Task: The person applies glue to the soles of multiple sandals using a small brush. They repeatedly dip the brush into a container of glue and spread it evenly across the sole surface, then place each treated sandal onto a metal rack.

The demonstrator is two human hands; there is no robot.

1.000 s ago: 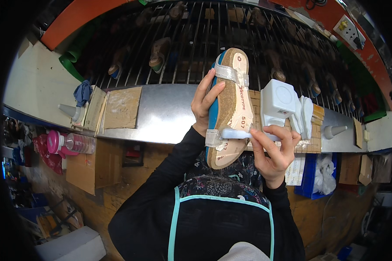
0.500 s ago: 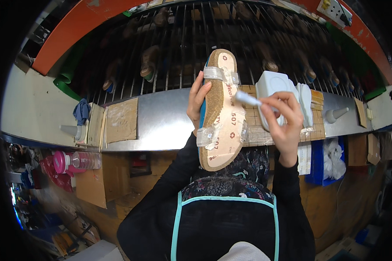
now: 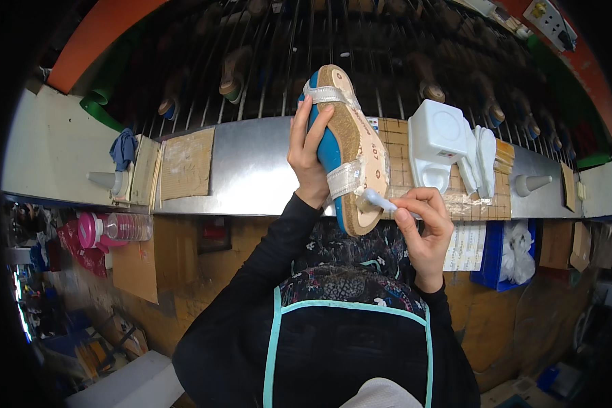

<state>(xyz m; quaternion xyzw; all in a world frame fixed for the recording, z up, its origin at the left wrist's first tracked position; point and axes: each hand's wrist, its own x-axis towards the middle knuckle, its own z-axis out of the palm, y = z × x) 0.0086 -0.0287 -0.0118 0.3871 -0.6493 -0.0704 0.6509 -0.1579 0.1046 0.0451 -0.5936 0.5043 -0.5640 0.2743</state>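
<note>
My left hand (image 3: 309,160) grips a sandal (image 3: 372,151) on a blue shoe last (image 3: 329,151), bottom side facing up and tilted. It has a cork rim, a pale insole board and silvery straps (image 3: 345,178) folded over the edge. My fingers lie along the last's left side, near the upper strap. In my right hand (image 3: 427,238) a small pale applicator (image 3: 381,200) with a rounded tip is pinched between thumb and fingers. Its tip is at the lower end of the sole, beside the lower strap; whether it touches cannot be made out.
A white plastic container (image 3: 436,136) and white sole-shaped pieces (image 3: 481,160) stand on cardboard at right. Beyond the metal ledge (image 3: 251,153), a rod rack (image 3: 279,68) holds several lasted shoes. Grey cones (image 3: 532,183) stand on the ledge. Below hangs a blue bin (image 3: 486,272) with plastic bags.
The sandal has tipped, showing more of the blue last's side. My right hand has moved down with the applicator, from the middle of the sole to its lower end.
</note>
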